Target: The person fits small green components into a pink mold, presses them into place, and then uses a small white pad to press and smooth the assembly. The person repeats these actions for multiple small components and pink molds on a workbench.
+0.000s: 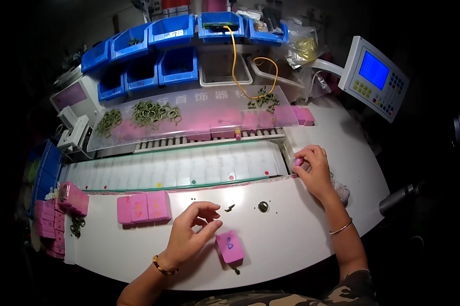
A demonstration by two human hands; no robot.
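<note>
My left hand (190, 230) hovers over the white table with its fingers curved apart and nothing between them. Just right of it lies a pink block (230, 247) with a blue mark on top. My right hand (313, 170) is off to the right, at the end of the long tray, its thumb and fingers closed round a small pink piece (298, 161) whose kind I cannot make out. Between the hands lie a dark green ring (262, 206) and a small green fragment (230, 208). Another green bit (237, 272) touches or nearly touches the block's near edge.
Three pink blocks (157, 205) stand left, with more stacked (51, 224) at the table edge. A long tray of white cards (189, 166) crosses the middle. Behind it, a clear shelf (209, 107) bears green rings (156, 113). Blue bins (171, 29) and a control panel (375, 76) rise beyond.
</note>
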